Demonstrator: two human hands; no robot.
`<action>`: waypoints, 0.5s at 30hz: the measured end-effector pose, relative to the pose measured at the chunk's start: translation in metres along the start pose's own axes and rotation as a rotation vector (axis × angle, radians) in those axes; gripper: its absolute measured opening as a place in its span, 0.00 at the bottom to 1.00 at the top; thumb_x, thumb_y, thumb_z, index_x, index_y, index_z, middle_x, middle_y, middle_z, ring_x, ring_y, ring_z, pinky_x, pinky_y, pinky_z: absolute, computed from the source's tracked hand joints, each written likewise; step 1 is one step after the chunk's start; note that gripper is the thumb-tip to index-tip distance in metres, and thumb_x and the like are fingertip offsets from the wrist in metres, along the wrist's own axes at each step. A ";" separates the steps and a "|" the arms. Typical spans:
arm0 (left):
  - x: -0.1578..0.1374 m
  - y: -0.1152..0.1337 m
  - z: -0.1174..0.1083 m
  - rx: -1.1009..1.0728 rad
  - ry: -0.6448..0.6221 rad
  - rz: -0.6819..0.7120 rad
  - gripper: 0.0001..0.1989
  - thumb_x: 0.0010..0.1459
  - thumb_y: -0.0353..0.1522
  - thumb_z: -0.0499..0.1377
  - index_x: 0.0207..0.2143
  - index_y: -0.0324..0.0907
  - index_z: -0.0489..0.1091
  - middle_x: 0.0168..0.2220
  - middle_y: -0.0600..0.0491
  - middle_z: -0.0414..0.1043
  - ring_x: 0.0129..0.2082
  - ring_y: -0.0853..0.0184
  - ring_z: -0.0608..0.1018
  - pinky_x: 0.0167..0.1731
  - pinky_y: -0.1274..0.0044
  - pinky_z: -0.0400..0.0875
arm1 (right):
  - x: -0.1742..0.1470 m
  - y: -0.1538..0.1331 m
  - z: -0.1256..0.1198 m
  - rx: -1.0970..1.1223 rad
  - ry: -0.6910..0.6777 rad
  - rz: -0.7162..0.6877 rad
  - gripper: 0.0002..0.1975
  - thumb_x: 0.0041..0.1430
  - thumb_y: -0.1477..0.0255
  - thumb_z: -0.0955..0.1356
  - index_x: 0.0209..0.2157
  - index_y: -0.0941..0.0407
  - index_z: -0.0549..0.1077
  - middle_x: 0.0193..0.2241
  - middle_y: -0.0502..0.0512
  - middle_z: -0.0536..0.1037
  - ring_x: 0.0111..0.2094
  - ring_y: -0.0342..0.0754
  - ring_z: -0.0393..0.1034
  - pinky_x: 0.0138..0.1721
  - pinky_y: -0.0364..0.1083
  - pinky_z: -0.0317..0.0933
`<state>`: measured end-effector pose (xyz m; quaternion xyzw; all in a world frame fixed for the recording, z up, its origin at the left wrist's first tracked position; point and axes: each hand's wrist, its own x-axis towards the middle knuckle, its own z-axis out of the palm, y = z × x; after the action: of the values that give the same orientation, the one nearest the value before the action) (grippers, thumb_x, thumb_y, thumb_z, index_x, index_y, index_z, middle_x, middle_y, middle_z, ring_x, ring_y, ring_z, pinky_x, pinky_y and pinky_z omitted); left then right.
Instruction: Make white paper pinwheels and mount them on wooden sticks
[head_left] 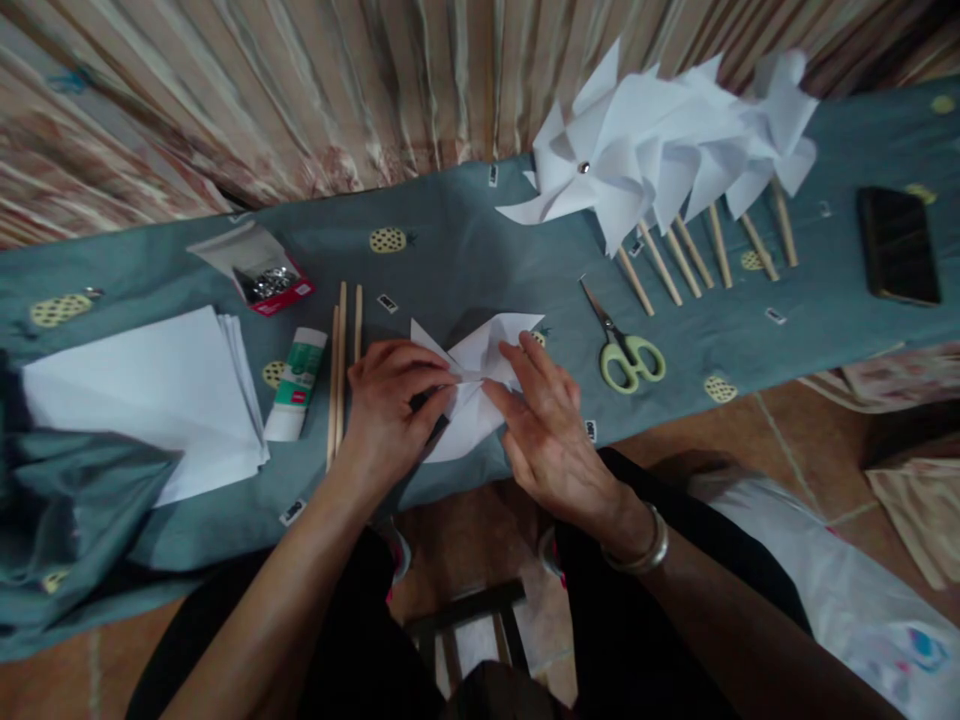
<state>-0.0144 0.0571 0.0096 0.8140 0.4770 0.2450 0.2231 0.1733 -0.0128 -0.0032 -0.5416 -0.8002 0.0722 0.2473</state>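
Pinching folded paper point(466, 436) is the left hand point(390, 400), right hand point(546, 425), fingers apart, touching it (room at 12 o'clock, table edge point(450, 483) at 6).

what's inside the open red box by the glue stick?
A heap of small, shiny silver-coloured pieces. Whatever lies beneath them in the box, including its floor, is covered.

The pinwheel point(466, 425) is matt paper, the sticks point(342, 345) smooth wood, the scissors point(611, 331) metal and plastic, the phone point(898, 245) glossy
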 end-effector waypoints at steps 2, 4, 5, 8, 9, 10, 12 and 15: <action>0.000 0.000 0.000 -0.001 0.002 -0.005 0.07 0.58 0.34 0.59 0.31 0.48 0.77 0.37 0.54 0.78 0.44 0.61 0.74 0.48 0.65 0.67 | 0.000 0.001 0.000 -0.028 -0.001 -0.013 0.21 0.59 0.82 0.59 0.54 0.57 0.65 0.63 0.65 0.58 0.69 0.60 0.40 0.59 0.65 0.54; 0.000 0.001 0.000 -0.007 0.009 -0.016 0.06 0.57 0.33 0.59 0.30 0.48 0.77 0.37 0.55 0.78 0.44 0.61 0.75 0.48 0.64 0.66 | 0.000 0.001 0.000 -0.050 -0.004 -0.025 0.21 0.59 0.82 0.59 0.54 0.57 0.65 0.64 0.66 0.58 0.69 0.60 0.39 0.59 0.65 0.53; 0.000 0.001 0.001 -0.011 0.012 -0.021 0.06 0.57 0.33 0.59 0.30 0.48 0.77 0.37 0.55 0.78 0.44 0.61 0.75 0.48 0.64 0.66 | -0.001 0.001 0.000 -0.056 0.000 -0.027 0.21 0.60 0.82 0.59 0.54 0.57 0.65 0.64 0.66 0.58 0.69 0.59 0.39 0.59 0.65 0.53; -0.001 0.002 0.001 -0.022 0.015 -0.030 0.06 0.57 0.33 0.59 0.30 0.48 0.77 0.37 0.55 0.78 0.45 0.61 0.74 0.49 0.63 0.66 | -0.001 0.001 0.000 -0.064 0.023 -0.027 0.21 0.60 0.81 0.59 0.54 0.56 0.64 0.64 0.64 0.58 0.69 0.58 0.39 0.60 0.64 0.52; -0.001 0.002 0.000 -0.023 0.015 -0.030 0.06 0.57 0.33 0.59 0.30 0.48 0.77 0.37 0.55 0.78 0.45 0.61 0.74 0.49 0.63 0.66 | -0.001 0.002 0.000 -0.065 0.035 -0.032 0.21 0.61 0.81 0.59 0.54 0.55 0.64 0.64 0.63 0.58 0.69 0.58 0.40 0.60 0.63 0.52; 0.000 0.003 0.000 -0.023 0.013 -0.031 0.06 0.57 0.33 0.59 0.30 0.48 0.77 0.37 0.55 0.78 0.45 0.61 0.74 0.49 0.63 0.66 | -0.001 0.002 0.000 -0.067 0.044 -0.036 0.21 0.61 0.81 0.59 0.54 0.55 0.64 0.64 0.63 0.59 0.69 0.58 0.40 0.60 0.63 0.51; 0.000 0.003 0.000 -0.020 0.011 -0.032 0.06 0.57 0.33 0.59 0.30 0.48 0.77 0.37 0.55 0.78 0.45 0.61 0.74 0.49 0.63 0.66 | -0.001 0.002 -0.001 -0.063 0.072 -0.049 0.20 0.60 0.81 0.60 0.54 0.56 0.64 0.63 0.63 0.59 0.69 0.57 0.42 0.60 0.62 0.51; 0.000 0.004 -0.001 -0.013 -0.002 -0.036 0.07 0.57 0.33 0.59 0.30 0.48 0.77 0.38 0.55 0.78 0.45 0.60 0.75 0.49 0.63 0.65 | -0.002 0.002 -0.003 -0.060 0.083 -0.055 0.19 0.59 0.81 0.61 0.52 0.56 0.66 0.63 0.63 0.60 0.68 0.57 0.44 0.60 0.61 0.52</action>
<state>-0.0122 0.0554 0.0124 0.8042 0.4896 0.2433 0.2333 0.1764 -0.0140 -0.0020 -0.5291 -0.8056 0.0187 0.2658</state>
